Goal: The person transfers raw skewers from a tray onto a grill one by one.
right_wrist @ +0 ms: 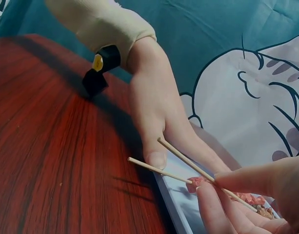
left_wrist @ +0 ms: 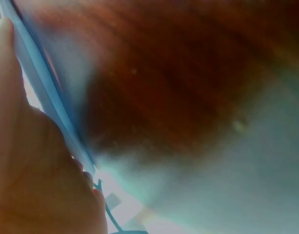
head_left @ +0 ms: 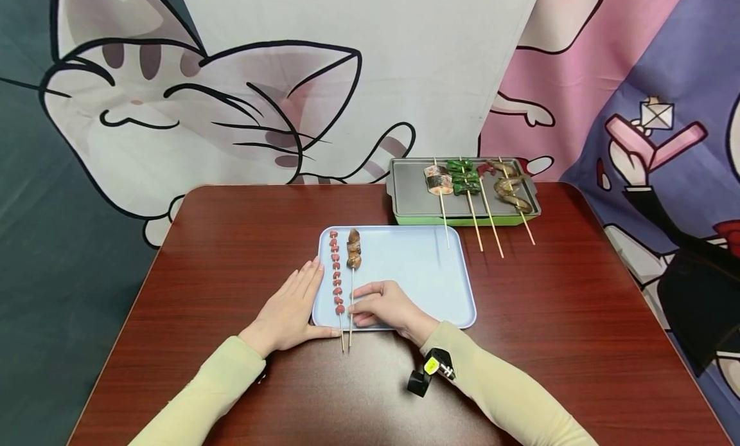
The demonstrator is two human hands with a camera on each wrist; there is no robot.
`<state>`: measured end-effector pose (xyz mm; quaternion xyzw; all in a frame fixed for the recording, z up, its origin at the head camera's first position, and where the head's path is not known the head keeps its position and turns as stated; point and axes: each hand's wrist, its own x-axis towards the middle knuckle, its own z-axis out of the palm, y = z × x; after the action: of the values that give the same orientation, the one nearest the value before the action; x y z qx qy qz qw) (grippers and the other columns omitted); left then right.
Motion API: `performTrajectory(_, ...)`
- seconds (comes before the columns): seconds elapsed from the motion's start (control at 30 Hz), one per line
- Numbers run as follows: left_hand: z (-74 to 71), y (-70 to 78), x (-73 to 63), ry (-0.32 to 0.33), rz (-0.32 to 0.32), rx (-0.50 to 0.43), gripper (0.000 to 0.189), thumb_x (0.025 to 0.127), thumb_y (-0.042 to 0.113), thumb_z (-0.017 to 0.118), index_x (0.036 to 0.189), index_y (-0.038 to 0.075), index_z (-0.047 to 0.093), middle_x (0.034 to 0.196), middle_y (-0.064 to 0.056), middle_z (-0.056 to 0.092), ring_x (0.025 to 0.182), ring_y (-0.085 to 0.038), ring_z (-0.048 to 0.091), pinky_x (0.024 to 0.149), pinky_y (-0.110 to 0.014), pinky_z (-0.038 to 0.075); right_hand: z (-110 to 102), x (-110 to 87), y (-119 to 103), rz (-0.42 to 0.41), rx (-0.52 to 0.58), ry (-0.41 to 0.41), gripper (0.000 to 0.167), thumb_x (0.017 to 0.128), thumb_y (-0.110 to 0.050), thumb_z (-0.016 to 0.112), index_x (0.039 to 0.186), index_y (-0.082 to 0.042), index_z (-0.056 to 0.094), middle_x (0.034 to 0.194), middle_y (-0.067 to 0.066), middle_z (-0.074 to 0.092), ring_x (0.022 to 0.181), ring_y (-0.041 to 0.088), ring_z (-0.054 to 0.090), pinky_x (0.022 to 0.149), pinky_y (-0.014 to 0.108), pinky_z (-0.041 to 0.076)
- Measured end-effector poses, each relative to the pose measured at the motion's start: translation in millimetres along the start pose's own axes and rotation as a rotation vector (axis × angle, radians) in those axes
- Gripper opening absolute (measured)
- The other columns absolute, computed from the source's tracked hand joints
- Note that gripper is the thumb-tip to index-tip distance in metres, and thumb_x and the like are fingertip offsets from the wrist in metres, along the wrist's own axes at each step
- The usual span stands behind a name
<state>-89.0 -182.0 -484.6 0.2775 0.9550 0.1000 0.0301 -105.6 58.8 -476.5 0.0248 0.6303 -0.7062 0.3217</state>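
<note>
A light blue tray [head_left: 416, 272] lies on the table with two skewers at its left side. One is a skewer of small red pieces [head_left: 336, 274]; beside it lies a skewer of brown chunks [head_left: 354, 250]. My right hand [head_left: 396, 308] pinches the brown skewer's bare stick between thumb and fingers, as the right wrist view shows with the stick [right_wrist: 186, 158] passing between them. Fingers straight, my left hand [head_left: 289, 308] rests along the tray's left rim, its thumb at the front edge near the stick ends. The left wrist view is mostly blurred.
Behind the blue tray, to the right, stands a grey grill tray [head_left: 413, 192] on a green base. Several skewers lie across it: a pale chunky one [head_left: 438, 181], a green leafy one [head_left: 462, 176] and a brownish one [head_left: 510, 192] among them. Their sticks overhang its front edge.
</note>
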Motion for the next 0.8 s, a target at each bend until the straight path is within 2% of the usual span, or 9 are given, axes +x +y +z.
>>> performTrajectory(0.4,0.4,0.3,-1.0,0.015,-0.005,-0.019,0.123,0.081,0.081,0.061,0.157,-0.009,0.023,0.165,-0.024,0.017,0.152,-0.036,0.018,0.122,-0.047,0.019,-17,-11.8,-1,-0.059,-0.044,0.038,0.034,0.087,0.010,0.069,0.119,0.016,0.061,0.084,0.020,0.073,0.065,0.017,0.070,0.067,0.033,0.062)
performTrajectory(0.63,1.8,-1.1,-1.6,0.048,0.017,-0.032,0.123,0.082,0.080,0.061,0.157,-0.010,0.024,0.164,-0.026,0.018,0.151,-0.038,0.020,0.121,-0.049,0.020,-29,-18.2,-5,-0.079,-0.109,0.021,0.035,0.086,0.008,0.069,0.119,0.016,0.062,0.078,0.013,0.072,0.064,0.015,0.068,0.064,0.031,0.061)
performTrajectory(0.8,6.1,-3.8,-1.1,0.040,0.012,-0.013,0.125,0.081,0.084,0.057,0.158,-0.008,0.022,0.166,-0.023,0.016,0.152,-0.036,0.017,0.121,-0.048,0.019,-38,-23.9,-16,-0.139,-0.151,0.021,0.036,0.085,0.008,0.067,0.120,0.016,0.062,0.081,0.019,0.072,0.064,0.017,0.069,0.064,0.034,0.062)
